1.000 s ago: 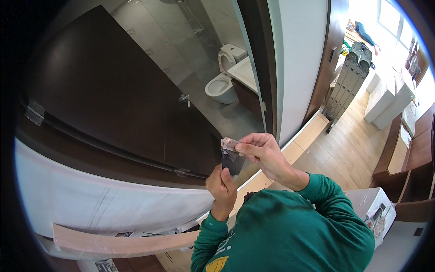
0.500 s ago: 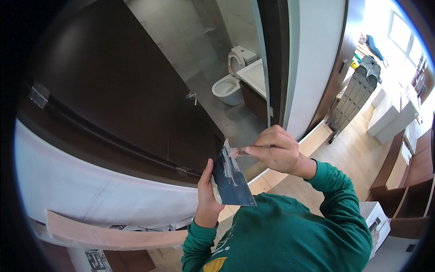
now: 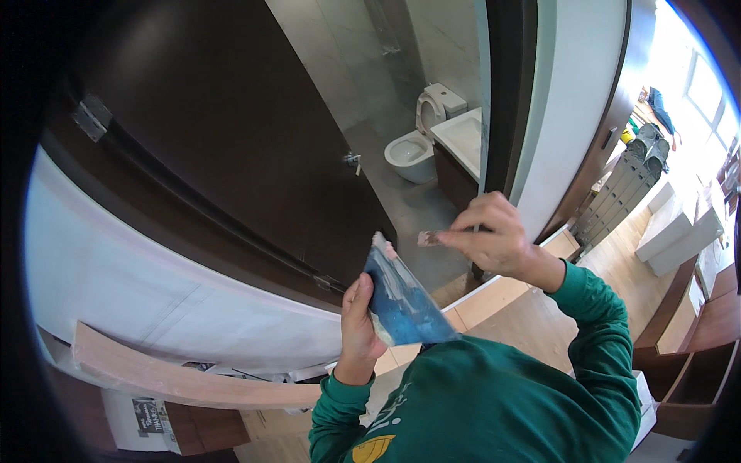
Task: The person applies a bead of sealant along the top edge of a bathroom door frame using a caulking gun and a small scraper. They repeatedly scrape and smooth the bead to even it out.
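My left hand point(image 3: 356, 328) grips a flat, dark blue plate point(image 3: 417, 309) by its edge, the thumb lying along the near left side. Pinkish-white putty point(image 3: 384, 245) is smeared over the upper end and down the plate's face. In my right hand point(image 3: 494, 239) is a small putty knife point(image 3: 429, 238), its short blade coated with pinkish putty and pointing left. The blade is apart from the plate, a little to the right of its upper end. My right fingers hide the knife's handle.
A dark brown door point(image 3: 231, 139) stands open on the left, with a metal handle point(image 3: 353, 162). Beyond it are a toilet point(image 3: 411, 154) and a washbasin point(image 3: 463, 139). A folded ladder point(image 3: 621, 193) leans at the right, near white boxes point(image 3: 671, 231) and brown cabinets point(image 3: 679, 347).
The putty knife has come off the plate and moved right with my right hand. The plate has tilted and its face now reflects brighter blue. The view has shifted slightly.
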A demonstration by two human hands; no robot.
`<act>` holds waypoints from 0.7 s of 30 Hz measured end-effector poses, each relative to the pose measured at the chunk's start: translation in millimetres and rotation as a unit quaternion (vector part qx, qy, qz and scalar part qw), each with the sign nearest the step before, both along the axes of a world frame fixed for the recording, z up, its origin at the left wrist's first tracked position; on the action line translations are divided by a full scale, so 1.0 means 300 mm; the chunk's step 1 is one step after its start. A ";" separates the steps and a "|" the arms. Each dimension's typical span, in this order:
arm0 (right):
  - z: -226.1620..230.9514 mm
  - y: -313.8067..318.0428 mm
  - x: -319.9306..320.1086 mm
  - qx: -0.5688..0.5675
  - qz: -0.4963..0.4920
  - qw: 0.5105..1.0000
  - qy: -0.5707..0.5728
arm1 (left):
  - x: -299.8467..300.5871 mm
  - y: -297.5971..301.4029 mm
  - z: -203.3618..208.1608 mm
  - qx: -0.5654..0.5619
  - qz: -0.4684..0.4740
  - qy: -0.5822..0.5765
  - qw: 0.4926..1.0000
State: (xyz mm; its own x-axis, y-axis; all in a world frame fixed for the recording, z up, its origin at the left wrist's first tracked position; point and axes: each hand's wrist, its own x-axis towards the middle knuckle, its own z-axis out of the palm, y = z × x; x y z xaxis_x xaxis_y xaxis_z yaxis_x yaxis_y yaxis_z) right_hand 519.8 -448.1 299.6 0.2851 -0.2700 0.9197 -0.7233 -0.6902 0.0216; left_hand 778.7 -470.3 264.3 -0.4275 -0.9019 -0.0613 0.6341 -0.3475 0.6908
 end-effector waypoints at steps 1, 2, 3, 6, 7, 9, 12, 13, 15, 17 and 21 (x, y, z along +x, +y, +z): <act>0.010 0.011 0.012 0.051 -0.009 0.996 -0.074 | 0.002 -0.007 -0.002 -0.037 0.063 -0.024 0.997; 0.019 0.023 0.034 0.155 0.043 0.970 -0.182 | 0.009 -0.023 -0.003 -0.154 0.117 -0.093 0.977; 0.027 0.037 0.058 0.244 0.097 0.921 -0.288 | 0.017 -0.044 -0.004 -0.268 0.168 -0.162 0.935; 0.049 0.067 0.131 0.441 0.252 0.707 -0.492 | 0.057 -0.095 0.000 -0.550 0.271 -0.307 0.728; 0.054 0.071 0.156 0.483 0.284 0.644 -0.522 | 0.062 -0.113 0.001 -0.607 0.301 -0.308 0.668; 0.059 0.079 0.206 0.543 0.324 0.529 -0.566 | 0.067 -0.145 0.010 -0.692 0.332 -0.291 0.572; 0.064 0.085 0.257 0.582 0.357 0.455 -0.571 | 0.068 -0.172 0.032 -0.727 0.371 -0.273 0.509; 0.067 0.085 0.268 0.587 0.360 0.445 -0.572 | 0.070 -0.176 0.040 -0.735 0.378 -0.271 0.493; 0.076 0.081 0.278 0.584 0.392 0.438 -0.561 | 0.082 -0.182 0.055 -0.746 0.370 -0.287 0.474; 0.088 0.080 0.279 0.584 0.409 0.425 -0.558 | 0.097 -0.185 0.069 -0.757 0.364 -0.301 0.452; 0.111 0.085 0.273 0.575 0.421 0.420 -0.562 | 0.125 -0.193 0.102 -0.777 0.358 -0.324 0.403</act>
State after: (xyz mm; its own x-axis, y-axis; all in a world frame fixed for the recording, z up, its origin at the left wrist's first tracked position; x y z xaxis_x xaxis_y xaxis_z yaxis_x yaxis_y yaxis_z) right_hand 601.7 -422.7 333.0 0.2854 -0.9584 0.0010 0.6799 0.2017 -0.7050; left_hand 816.1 -528.3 294.9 -0.3720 0.0558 0.9266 -0.3022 0.9365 -0.1777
